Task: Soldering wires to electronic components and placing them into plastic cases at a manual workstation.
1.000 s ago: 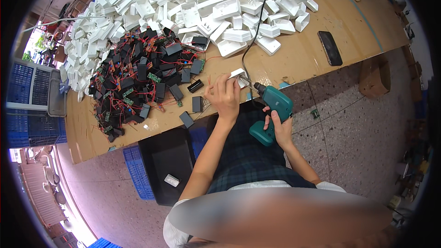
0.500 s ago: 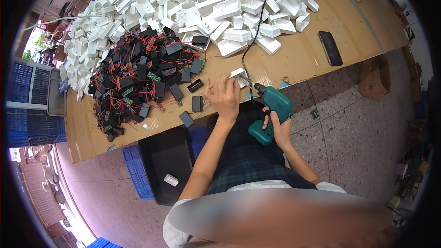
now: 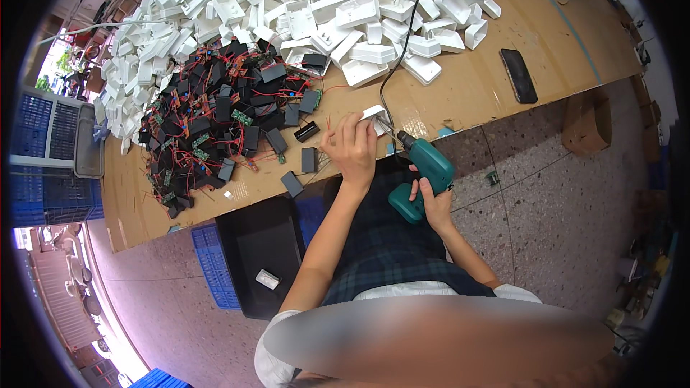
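White casing [image 3: 372,112] held in the left hand [image 3: 351,147], under a green drill [image 3: 430,163]

Head view, clock directions read from the casing, twelve toward the top edge. The casing lies at the table's near edge. Bent fingers of the left hand, at seven o'clock, grip it and cover much of it; their thumb is hard to make out. Whether the casing touches the tabletop cannot be told. The right hand [image 3: 435,205], at five o'clock, is closed round the drill's handle, some of its fingers hidden behind the tool. The bit points toward ten o'clock into the casing; its tip is too small to resolve. A black cable [image 3: 410,32] passes just beside the casing, its lower course lost near the drill. At eleven o'clock spreads a heap of white casings [image 3: 356,11], cut off above; at nine, a tangle of dark modules [image 3: 223,111] with red wires, individual pieces obscured. A phone [image 3: 518,75] lies between two and three. At seven, a black tray [image 3: 251,244], partly covered by the left forearm, contains a small white piece [image 3: 267,279].
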